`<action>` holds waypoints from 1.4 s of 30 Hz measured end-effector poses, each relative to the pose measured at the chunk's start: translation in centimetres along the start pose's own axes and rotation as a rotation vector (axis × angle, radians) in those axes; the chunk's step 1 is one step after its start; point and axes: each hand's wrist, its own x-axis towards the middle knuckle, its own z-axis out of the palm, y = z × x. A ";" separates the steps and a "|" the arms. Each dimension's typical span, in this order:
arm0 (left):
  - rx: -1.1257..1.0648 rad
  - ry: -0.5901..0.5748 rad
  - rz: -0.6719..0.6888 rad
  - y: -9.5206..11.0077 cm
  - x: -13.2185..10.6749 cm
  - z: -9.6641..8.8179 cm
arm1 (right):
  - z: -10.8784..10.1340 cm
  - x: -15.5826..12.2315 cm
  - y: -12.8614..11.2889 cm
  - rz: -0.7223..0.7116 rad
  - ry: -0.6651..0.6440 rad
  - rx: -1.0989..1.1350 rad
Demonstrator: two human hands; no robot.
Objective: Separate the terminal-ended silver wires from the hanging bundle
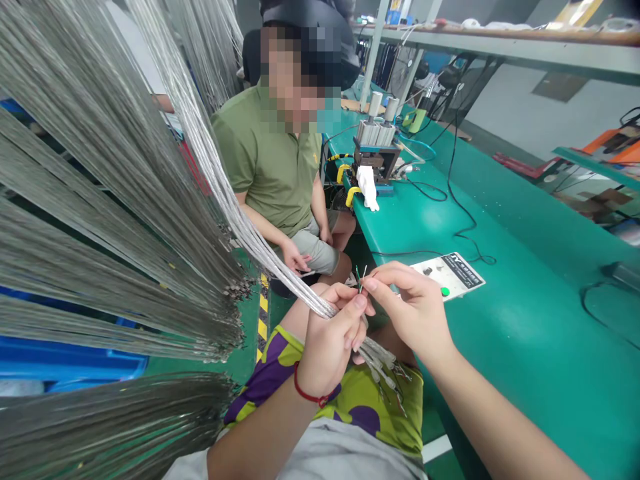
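My left hand (335, 333) is closed around a bundle of silvery braided cables (255, 243). The bundle comes down from the upper left and runs through the palm. Its stripped ends (387, 373) fan out below the hand, over my lap. Thin dark and white wires (361, 280) stick up between my left thumb and forefinger. Close against them, my right hand (415, 307) pinches a fine wire between thumb and forefinger. The fingertips of both hands almost meet there. How many wires are gripped is too small to tell.
Thick bunches of grey cables (150, 200) hang at my left beside a blue bin (75, 360). A co-worker in a green shirt (280, 173) sits ahead. On the green workbench (525, 333) at right stand a pneumatic press (377, 150) and a white control box (455, 273), with black cords.
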 end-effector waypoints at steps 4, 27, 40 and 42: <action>-0.006 0.022 0.003 0.2 0.1 0.1 | 0.2 -0.2 0.3 0.025 -0.006 0.051; -0.037 0.076 -0.003 0.3 0.0 0.3 | 0.9 -0.7 0.3 0.033 0.029 0.041; -0.019 0.043 -0.018 0.5 -0.7 0.7 | 0.3 -0.9 -0.5 0.015 0.006 0.092; 0.011 0.024 -0.025 0.5 -0.8 0.7 | -0.3 -0.8 -0.6 0.038 0.019 0.074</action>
